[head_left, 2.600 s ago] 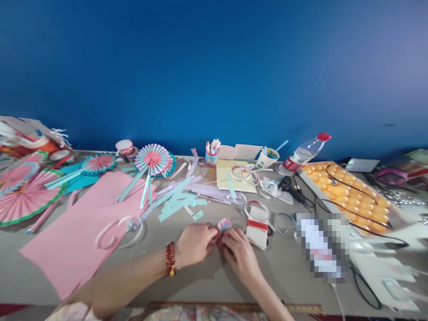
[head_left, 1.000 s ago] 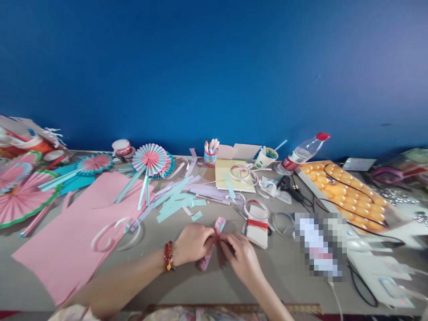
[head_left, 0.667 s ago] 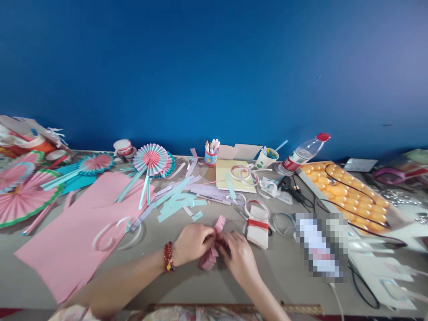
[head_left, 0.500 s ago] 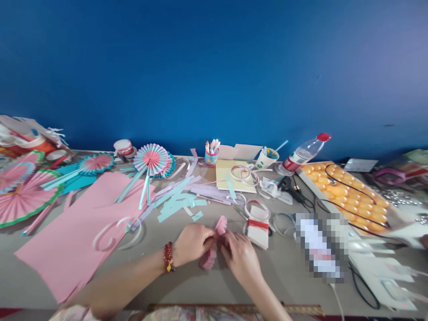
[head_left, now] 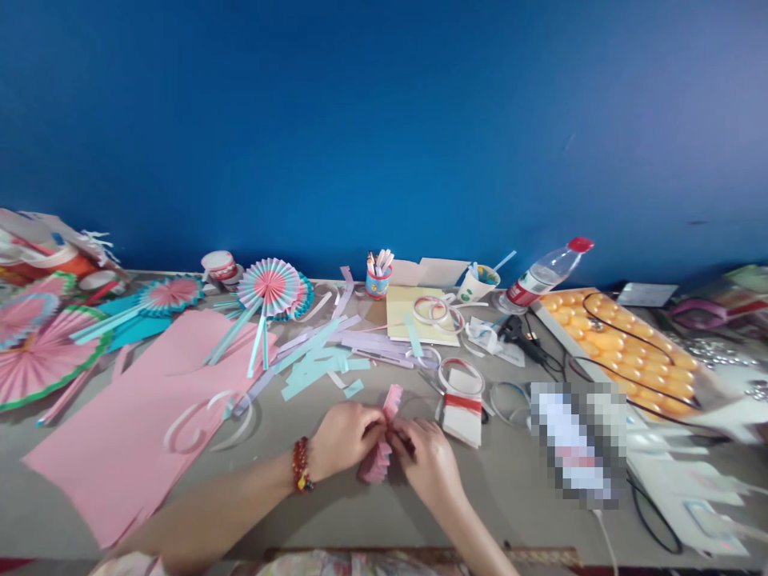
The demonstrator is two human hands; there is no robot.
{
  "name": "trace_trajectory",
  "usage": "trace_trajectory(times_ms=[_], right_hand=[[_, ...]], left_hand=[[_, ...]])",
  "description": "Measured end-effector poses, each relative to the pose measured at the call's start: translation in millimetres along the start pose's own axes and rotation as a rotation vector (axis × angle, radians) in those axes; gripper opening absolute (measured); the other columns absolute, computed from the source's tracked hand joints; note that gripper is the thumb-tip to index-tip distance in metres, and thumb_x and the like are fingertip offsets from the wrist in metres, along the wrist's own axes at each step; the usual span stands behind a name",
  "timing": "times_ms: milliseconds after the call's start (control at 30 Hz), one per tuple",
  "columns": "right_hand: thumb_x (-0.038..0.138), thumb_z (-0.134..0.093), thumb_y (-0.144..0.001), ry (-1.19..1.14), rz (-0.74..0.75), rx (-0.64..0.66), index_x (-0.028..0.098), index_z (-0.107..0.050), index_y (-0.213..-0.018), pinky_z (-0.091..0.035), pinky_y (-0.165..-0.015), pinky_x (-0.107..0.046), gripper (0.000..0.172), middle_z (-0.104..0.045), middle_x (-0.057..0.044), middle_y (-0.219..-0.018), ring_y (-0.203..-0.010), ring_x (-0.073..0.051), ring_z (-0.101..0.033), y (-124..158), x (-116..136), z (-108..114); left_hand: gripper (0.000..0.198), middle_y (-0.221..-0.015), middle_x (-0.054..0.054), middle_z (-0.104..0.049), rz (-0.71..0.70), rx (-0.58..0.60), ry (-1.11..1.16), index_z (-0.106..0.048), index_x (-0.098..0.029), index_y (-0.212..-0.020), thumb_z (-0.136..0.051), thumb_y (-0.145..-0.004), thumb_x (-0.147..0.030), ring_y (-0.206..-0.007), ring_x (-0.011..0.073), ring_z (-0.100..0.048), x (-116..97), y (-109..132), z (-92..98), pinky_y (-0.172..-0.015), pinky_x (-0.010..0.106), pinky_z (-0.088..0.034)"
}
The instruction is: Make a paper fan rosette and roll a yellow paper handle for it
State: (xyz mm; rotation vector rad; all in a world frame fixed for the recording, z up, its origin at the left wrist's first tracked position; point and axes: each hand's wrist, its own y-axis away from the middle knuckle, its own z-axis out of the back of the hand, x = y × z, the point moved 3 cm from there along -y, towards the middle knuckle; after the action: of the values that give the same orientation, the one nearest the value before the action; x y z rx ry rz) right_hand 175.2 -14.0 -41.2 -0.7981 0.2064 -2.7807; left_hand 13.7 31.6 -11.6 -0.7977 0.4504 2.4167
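Note:
A narrow piece of pleated pink paper [head_left: 378,465] is pinched at its middle between my two hands, just above the grey table. My left hand [head_left: 344,438], with a red bead bracelet at the wrist, closes its thumb and fingers on the paper's left side. From the right, my right hand [head_left: 427,458] grips the same spot with bent fingers. The folded ends stick out above and below the fingers. What lies exactly between the fingertips is hidden. Pale green paper scraps [head_left: 324,364] lie just beyond the hands.
Pink sheets [head_left: 138,400] and finished paper fans [head_left: 270,288] lie on the left. A pen cup [head_left: 378,280] and a water bottle [head_left: 540,280] stand at the back. Right of my hands are a white bundle with a red band [head_left: 462,410], a glue gun [head_left: 521,340] and black cables.
The pleated paper has turned slightly more upright, and its folds show more along the right edge. Both hands stay close together at its middle.

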Motion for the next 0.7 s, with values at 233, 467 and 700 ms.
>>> trace_trajectory(times_ms=[233, 467, 700], right_hand=[[0.023, -0.05, -0.093, -0.072, 0.0, -0.025, 0.019, -0.065, -0.088, -0.038, -0.069, -0.031, 0.016, -0.07, -0.006, -0.076, -0.071, -0.022, -0.061, -6.7, 4.4, 0.2], [0.019, -0.055, -0.086, -0.152, -0.012, 0.078, 0.02, -0.059, -0.076, -0.036, -0.065, -0.028, 0.011, -0.066, -0.003, -0.069, -0.065, -0.02, -0.058, -33.8, 9.5, 1.2], [0.019, -0.052, -0.085, -0.353, -0.003, 0.226, 0.021, -0.061, -0.078, -0.039, -0.06, -0.023, 0.012, -0.067, 0.002, -0.068, -0.061, -0.015, -0.06, -59.2, 25.5, -7.4]], left_hand=[[0.02, -0.087, 0.002, -0.074, 0.005, -0.058, 0.011, -0.067, -0.021, -0.092, -0.047, -0.095, -0.024, -0.08, 0.0176, -0.067, -1.5, 0.3, 2.1, -0.069, 0.024, -0.043], [0.016, -0.085, 0.003, -0.073, 0.019, -0.129, -0.007, -0.065, -0.021, -0.09, -0.05, -0.094, -0.025, -0.08, 0.0196, -0.066, 12.8, 3.6, 13.6, -0.071, 0.027, -0.042], [0.007, -0.085, -0.001, -0.073, 0.061, -0.159, 0.099, -0.064, -0.023, -0.095, -0.06, -0.089, -0.026, -0.08, 0.0164, -0.067, 27.5, 17.2, 30.7, -0.069, 0.023, -0.044]])
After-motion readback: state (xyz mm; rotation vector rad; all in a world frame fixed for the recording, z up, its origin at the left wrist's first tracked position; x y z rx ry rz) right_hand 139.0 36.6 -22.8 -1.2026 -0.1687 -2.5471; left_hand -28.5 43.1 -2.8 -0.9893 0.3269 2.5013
